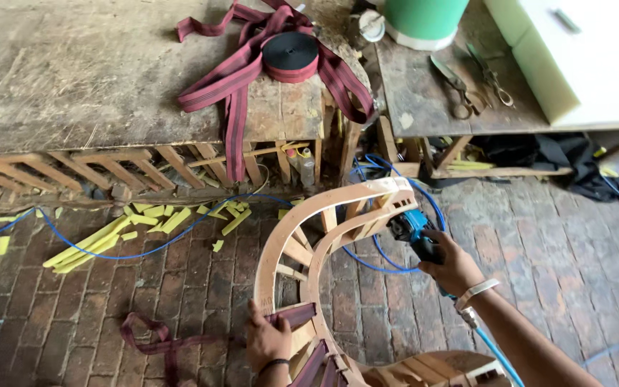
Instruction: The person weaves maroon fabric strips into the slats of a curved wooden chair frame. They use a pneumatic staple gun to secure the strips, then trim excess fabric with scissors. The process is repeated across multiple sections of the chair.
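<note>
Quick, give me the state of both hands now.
Left hand: closed on maroon webbing strap against curved wooden frame.
Right hand: closed on blue pneumatic tool.

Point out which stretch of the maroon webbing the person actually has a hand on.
The short strip pulled across the curved wooden frame, pinned under the left hand. The coiled roll lies on the workbench, untouched; another length trails on the brick floor.
</note>
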